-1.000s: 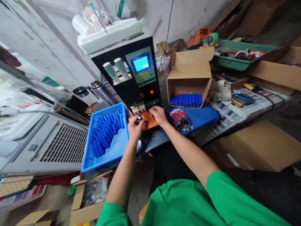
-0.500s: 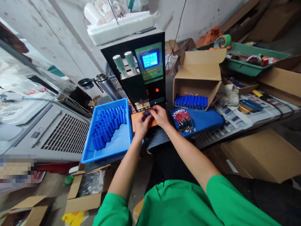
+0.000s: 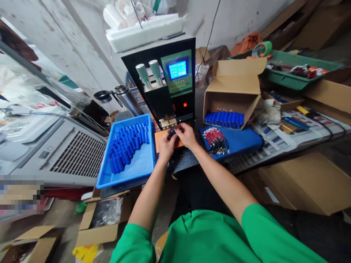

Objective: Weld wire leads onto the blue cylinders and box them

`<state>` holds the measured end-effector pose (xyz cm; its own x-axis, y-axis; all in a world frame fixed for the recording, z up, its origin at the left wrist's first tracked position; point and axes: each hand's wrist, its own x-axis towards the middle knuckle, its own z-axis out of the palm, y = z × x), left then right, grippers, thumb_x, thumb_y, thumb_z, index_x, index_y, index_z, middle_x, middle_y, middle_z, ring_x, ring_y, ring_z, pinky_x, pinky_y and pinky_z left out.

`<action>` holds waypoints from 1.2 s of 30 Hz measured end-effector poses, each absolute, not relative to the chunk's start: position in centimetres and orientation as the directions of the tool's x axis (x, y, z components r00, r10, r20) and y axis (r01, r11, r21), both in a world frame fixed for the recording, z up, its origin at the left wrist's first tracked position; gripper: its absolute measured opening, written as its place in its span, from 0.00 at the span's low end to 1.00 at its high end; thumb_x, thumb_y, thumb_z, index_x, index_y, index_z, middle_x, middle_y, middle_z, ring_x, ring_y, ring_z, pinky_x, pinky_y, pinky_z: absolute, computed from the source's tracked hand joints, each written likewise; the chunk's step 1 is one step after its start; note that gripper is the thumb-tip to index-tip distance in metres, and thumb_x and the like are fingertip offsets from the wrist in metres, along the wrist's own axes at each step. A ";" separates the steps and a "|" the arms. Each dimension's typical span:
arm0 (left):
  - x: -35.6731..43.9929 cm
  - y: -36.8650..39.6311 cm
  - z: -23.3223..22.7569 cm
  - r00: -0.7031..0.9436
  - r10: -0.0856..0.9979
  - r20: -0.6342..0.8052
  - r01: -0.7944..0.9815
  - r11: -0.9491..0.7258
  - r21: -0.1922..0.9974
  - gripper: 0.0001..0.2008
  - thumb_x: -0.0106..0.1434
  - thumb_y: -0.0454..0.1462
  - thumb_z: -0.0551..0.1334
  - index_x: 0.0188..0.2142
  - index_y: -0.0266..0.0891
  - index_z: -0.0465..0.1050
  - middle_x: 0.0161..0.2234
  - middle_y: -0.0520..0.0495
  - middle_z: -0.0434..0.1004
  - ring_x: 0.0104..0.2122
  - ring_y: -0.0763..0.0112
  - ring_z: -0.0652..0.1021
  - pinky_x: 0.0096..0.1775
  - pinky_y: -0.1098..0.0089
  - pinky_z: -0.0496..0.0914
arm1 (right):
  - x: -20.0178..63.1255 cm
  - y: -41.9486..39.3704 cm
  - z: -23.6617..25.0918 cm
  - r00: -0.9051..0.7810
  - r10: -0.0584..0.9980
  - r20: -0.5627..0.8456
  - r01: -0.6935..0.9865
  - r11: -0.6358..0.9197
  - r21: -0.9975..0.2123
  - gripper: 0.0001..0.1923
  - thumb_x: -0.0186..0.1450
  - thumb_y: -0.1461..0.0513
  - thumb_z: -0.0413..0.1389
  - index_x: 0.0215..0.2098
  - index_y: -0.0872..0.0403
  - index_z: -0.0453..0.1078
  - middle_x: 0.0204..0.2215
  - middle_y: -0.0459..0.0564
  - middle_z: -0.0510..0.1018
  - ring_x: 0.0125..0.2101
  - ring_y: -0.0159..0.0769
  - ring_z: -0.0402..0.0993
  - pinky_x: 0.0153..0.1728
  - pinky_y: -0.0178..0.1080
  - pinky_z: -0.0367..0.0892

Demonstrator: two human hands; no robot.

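Observation:
My left hand (image 3: 166, 147) is closed around a small blue battery (image 3: 172, 132), mostly covered by my fingers, right under the electrode pins (image 3: 168, 119) of a black spot welder (image 3: 153, 106). Close against it, my right hand (image 3: 187, 136) pinches a thin wire lead (image 3: 180, 122), whose end pokes up above the fingers. Whether the wire touches the battery is hidden. Both hands rest over an orange board (image 3: 160, 140) at the machine's foot. The welder's screen (image 3: 177, 69) is lit blue.
On the left stands a blue tray (image 3: 137, 170) with many blue batteries. To the right, red and black wire leads (image 3: 215, 140) lie on a blue pad (image 3: 244, 144), before a cardboard box (image 3: 233, 86) of wired batteries. A steel flask (image 3: 128, 98) stands behind the tray.
The view has shifted slightly, so the scene sits a little further right. Both hands keep their grip and place beneath the welder's pins, with hardly any movement.

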<state>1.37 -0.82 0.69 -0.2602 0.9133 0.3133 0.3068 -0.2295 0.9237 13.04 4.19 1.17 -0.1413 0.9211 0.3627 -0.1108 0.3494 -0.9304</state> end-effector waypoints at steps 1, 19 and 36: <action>1.4 -0.8 0.7 -0.261 0.914 0.310 0.306 -0.226 0.925 0.16 0.63 0.46 0.66 0.43 0.37 0.79 0.32 0.49 0.79 0.28 0.72 0.73 0.33 0.72 0.69 | 13.0 4.2 1.2 -0.143 0.922 0.360 -0.106 0.347 -0.932 0.16 0.63 0.47 0.58 0.30 0.51 0.68 0.28 0.46 0.76 0.32 0.38 0.72 0.37 0.38 0.66; 1.1 -0.7 0.2 -0.263 0.914 0.310 0.325 -0.219 0.920 0.15 0.63 0.45 0.66 0.43 0.38 0.79 0.29 0.50 0.77 0.26 0.74 0.72 0.30 0.73 0.68 | 13.1 4.3 0.8 -0.149 0.930 0.335 -0.073 0.327 -0.942 0.17 0.62 0.46 0.59 0.30 0.50 0.69 0.29 0.47 0.77 0.33 0.38 0.73 0.37 0.38 0.67; 1.3 -0.6 0.7 -0.253 0.914 0.316 0.350 -0.218 0.911 0.14 0.62 0.44 0.66 0.43 0.38 0.79 0.30 0.49 0.78 0.28 0.72 0.74 0.32 0.72 0.69 | 13.7 3.7 1.4 -0.045 0.959 0.279 -0.046 0.277 -0.960 0.10 0.59 0.55 0.56 0.24 0.51 0.67 0.21 0.43 0.69 0.25 0.33 0.63 0.30 0.37 0.61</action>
<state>1.28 -0.64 0.69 -0.2528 0.9144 0.3162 0.3498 -0.2183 0.9110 13.68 3.70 1.43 -0.0454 0.9593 0.2789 -0.0459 0.2769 -0.9598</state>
